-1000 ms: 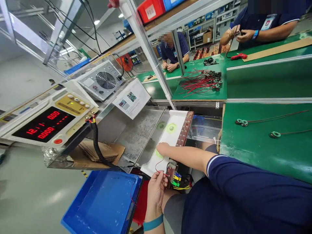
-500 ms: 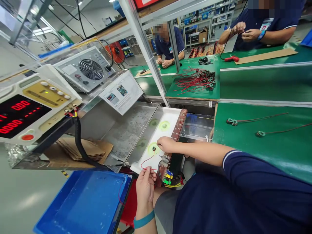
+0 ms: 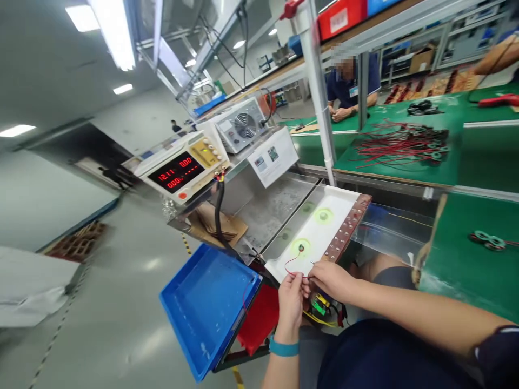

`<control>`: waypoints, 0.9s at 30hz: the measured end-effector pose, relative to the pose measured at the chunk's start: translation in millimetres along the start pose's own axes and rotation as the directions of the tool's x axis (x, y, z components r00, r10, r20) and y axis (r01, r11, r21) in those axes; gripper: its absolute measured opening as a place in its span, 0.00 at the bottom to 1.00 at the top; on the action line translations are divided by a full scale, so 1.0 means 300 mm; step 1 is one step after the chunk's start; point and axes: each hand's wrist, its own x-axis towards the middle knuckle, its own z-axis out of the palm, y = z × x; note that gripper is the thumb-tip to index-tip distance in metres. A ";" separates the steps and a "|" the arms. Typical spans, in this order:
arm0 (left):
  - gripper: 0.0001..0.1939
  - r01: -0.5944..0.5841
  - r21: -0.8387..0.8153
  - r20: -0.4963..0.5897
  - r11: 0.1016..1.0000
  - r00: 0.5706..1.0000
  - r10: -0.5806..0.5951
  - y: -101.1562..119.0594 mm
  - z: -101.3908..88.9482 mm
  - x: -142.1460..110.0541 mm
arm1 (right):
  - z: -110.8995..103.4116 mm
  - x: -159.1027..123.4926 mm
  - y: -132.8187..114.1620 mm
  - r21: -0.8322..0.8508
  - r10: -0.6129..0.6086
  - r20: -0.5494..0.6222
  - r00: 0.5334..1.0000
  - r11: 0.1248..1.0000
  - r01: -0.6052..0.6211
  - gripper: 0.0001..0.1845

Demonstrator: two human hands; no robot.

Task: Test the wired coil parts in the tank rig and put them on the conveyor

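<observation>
On the white fixture plate point(image 3: 279, 266), a small round part point(image 3: 301, 248) rests inside the nearer yellow-green ring. A thin red wire point(image 3: 286, 263) curves from it toward me. My left hand point(image 3: 292, 297), with a teal band at the wrist, pinches this wire at the plate's front edge. My right hand point(image 3: 333, 280) is closed beside it, its fingertips on the wire's end; the exact grip is partly hidden. Below my right hand sits a green and yellow terminal block point(image 3: 320, 304) with yellow cables. A second yellow-green ring point(image 3: 324, 215) marks the plate farther back.
A blue tray point(image 3: 190, 324) stands at the left. Behind it is a power meter point(image 3: 182, 167) with red digits. Wired parts point(image 3: 405, 143) lie piled on the green bench, and another wired part point(image 3: 488, 239) lies at the right. A co-worker point(image 3: 352, 86) sits across.
My right hand has come back from beside the nearer ring to the wire at my left fingers. My left hand keeps its pinch. The camera view has swung left.
</observation>
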 end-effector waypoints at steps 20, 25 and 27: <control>0.24 -0.144 0.388 0.136 0.910 0.986 0.098 -0.004 -0.049 -0.028 | -0.032 0.003 -0.057 0.293 0.308 0.089 0.947 0.901 -0.321 0.06; 0.22 -0.202 0.515 0.174 0.833 0.976 0.129 -0.021 -0.069 -0.012 | -0.058 -0.006 -0.026 0.240 0.235 0.140 0.962 0.935 -0.263 0.04; 0.19 -0.255 0.572 0.202 0.779 0.965 0.167 -0.019 -0.075 -0.016 | -0.102 -0.015 0.005 0.220 0.212 0.104 0.972 0.948 -0.230 0.04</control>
